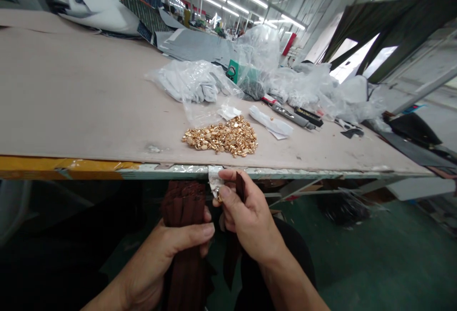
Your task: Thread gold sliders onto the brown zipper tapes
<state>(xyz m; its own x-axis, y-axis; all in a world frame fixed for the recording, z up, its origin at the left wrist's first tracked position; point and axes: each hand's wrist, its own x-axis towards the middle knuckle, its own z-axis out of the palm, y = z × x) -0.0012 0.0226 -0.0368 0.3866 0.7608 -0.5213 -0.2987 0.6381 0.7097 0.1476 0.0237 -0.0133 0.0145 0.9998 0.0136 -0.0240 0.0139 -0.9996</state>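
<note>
My left hand is wrapped round a thick bundle of dark brown fabric strips, held upright below the table edge. Just to its right, my right hand is closed with a single brown strip hanging from it. Between its thumb and fingertips shows a small gold metal piece, mostly hidden. A crumpled white scrap sits at those fingertips, against the table edge. On the table beyond both hands lies a heap of small shiny gold metal pieces.
The table has a taped front edge. Behind the heap are a clear plastic bag with pale contents, a folded white paper, a grey cutter-like tool and more plastic bags. Grey sheets lie further back.
</note>
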